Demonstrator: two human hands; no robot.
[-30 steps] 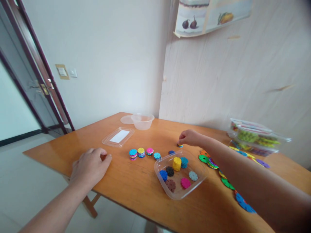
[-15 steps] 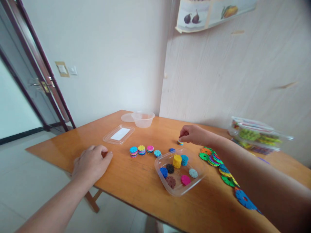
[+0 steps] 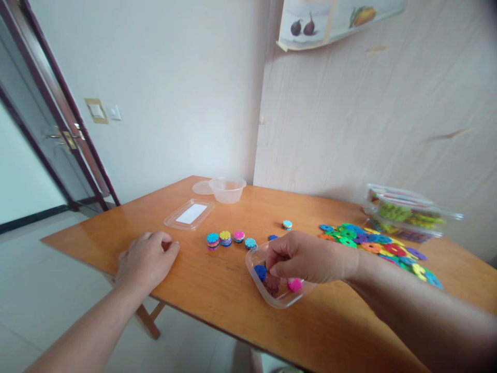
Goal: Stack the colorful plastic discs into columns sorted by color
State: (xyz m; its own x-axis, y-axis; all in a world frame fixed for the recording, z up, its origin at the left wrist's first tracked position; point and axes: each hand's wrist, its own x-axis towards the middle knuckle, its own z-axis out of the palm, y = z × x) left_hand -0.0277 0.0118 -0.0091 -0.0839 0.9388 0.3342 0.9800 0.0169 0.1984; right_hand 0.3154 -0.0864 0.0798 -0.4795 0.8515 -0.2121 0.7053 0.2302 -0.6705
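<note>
My right hand (image 3: pixel 306 257) reaches into a clear plastic tray (image 3: pixel 252 259) on the wooden table (image 3: pixel 217 290), its fingers curled down over the coloured snowflake discs inside; a blue disc (image 3: pixel 260 271) and a pink disc (image 3: pixel 295 284) show beside the fingers. I cannot make out whether the fingers hold a disc. My left hand (image 3: pixel 146 259) rests on the table near its front edge, fingers loosely curled with nothing visible in them. A row of small disc stacks (image 3: pixel 231 239) lies between the hands. One short stack (image 3: pixel 287 225) stands alone beyond the tray.
A spread of loose coloured discs (image 3: pixel 373 246) lies right of the tray, with a clear box of more discs (image 3: pixel 407 215) behind it. A flat clear lid (image 3: pixel 189 214), a round lid and a clear bowl (image 3: pixel 227 189) sit at the far left. A door (image 3: pixel 46 119) stands left.
My right hand left the short stack beyond the tray and came back into the tray, covering most of its discs. The left hand stayed put.
</note>
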